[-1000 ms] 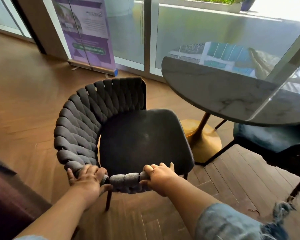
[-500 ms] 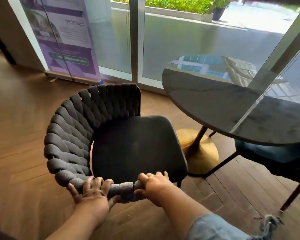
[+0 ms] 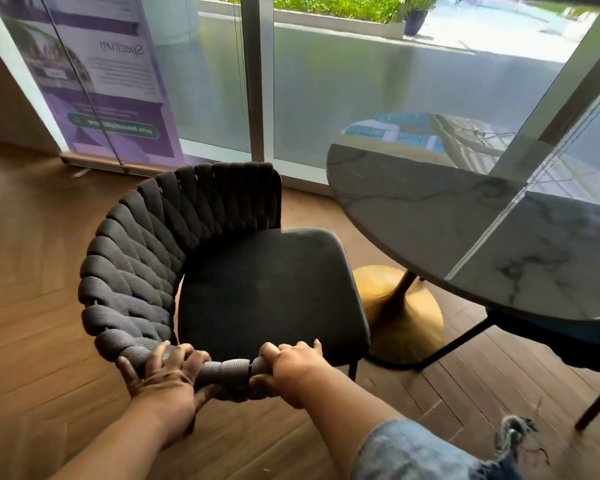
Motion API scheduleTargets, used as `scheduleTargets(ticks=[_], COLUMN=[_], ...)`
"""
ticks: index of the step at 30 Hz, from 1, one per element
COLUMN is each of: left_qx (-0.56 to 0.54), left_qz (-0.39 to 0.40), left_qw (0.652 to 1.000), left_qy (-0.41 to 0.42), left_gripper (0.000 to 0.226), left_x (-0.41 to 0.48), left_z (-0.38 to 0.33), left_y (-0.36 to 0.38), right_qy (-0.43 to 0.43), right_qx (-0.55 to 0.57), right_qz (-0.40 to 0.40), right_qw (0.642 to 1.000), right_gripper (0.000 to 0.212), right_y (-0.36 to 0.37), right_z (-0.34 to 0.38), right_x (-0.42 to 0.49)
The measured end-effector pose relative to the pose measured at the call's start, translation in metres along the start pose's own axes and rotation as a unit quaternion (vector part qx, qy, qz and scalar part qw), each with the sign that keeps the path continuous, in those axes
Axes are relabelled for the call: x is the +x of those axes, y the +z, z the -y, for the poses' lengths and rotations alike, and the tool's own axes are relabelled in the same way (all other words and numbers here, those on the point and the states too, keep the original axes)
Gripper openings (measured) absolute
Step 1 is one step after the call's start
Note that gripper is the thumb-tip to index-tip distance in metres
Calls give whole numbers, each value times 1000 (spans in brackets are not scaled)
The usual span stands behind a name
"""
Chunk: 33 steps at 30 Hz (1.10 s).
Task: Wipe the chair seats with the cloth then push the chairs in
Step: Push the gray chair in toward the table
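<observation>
A dark grey chair [image 3: 271, 292] with a woven rope backrest and a flat dark seat stands on the wood floor, left of a round marble table [image 3: 447, 230]. My left hand [image 3: 163, 375] and my right hand [image 3: 291, 368] both grip the near end of the woven backrest rim, about a hand's width apart. The seat's right edge lies close to the table's gold pedestal base [image 3: 402, 313]. No cloth is in view.
A second chair with a blue seat [image 3: 568, 337] sits under the table at the right, its dark legs [image 3: 458, 341] angled across the floor. Glass doors and a purple banner stand [image 3: 94, 81] lie behind the chair. Open wood floor spreads to the left.
The view has lifted and drawn closer to the table, and the chair sits a little nearer the table and its gold base. Both hands keep their grip on the backrest rim.
</observation>
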<state>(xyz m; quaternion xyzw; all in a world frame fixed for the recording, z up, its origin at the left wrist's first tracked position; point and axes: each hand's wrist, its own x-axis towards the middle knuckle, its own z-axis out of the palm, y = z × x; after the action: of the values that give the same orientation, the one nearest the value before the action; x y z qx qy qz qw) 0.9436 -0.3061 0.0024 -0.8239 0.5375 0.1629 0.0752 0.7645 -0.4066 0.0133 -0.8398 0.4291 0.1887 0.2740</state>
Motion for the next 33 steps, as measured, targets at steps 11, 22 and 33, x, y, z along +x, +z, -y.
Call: scheduleTargets(ticks=[11,22,33], left_qx=[-12,7,42], left_qz=[5,12,10], left_qw=[1000,999,990], left_qy=[7,36,136], left_gripper=[49,47,44], left_x=[108,203,322], left_z=[25,35,38], left_y=[-41,-78,-124], right_qy=[-1,35,112], right_qx=[17,41,88], right_qz=[1,-17,-87], right_qw=[1000,998,986], right_gripper=[46,46,43], right_y=[-56,-108,-154], right_z=[11,13,13], right_x=[88,156,225])
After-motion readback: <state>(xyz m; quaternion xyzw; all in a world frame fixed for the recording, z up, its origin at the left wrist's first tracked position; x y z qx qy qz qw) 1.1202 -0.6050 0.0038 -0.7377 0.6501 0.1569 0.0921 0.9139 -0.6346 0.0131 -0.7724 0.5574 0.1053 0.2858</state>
